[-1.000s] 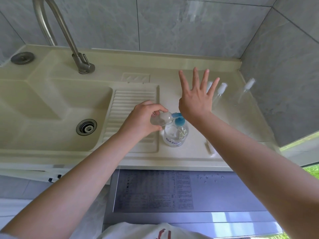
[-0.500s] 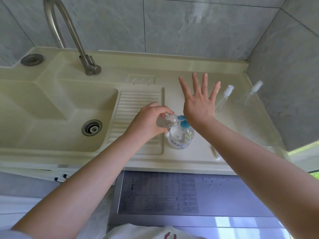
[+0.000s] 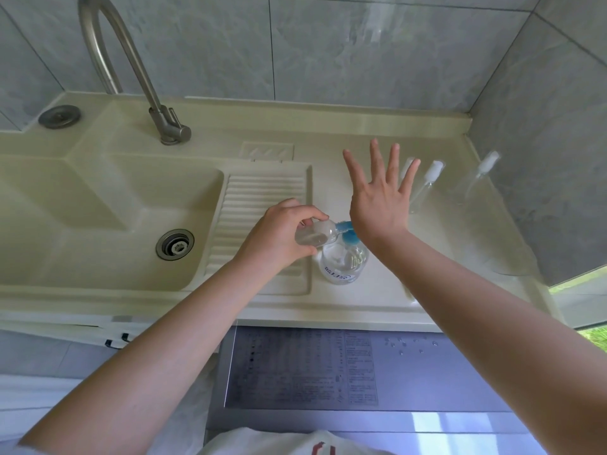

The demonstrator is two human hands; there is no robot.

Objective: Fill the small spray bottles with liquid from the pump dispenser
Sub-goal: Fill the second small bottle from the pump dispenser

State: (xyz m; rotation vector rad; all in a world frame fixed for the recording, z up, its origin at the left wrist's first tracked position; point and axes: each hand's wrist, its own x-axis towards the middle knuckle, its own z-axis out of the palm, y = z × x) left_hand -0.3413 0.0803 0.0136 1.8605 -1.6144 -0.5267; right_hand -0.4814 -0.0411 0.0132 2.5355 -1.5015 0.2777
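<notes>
On the cream desk (image 3: 377, 290) beside the sink, your left hand (image 3: 279, 234) grips a small spray bottle (image 3: 312, 234) at the pump dispenser (image 3: 343, 257) spout; your right hand (image 3: 377, 205), fingers spread, presses the pump. Light, slick plastic: hold its body.

Pump dispenser (image 3: 343, 262) clear, blue head; sink (image 3: 108, 205) cream; wall tiles (image 3: 361, 50) grey marbled.

Pump dispenser (image 3: 343, 262) right of washboard (image 3: 262, 211); spray bottles (image 3: 427, 182) behind, seemingly upright.
</notes>
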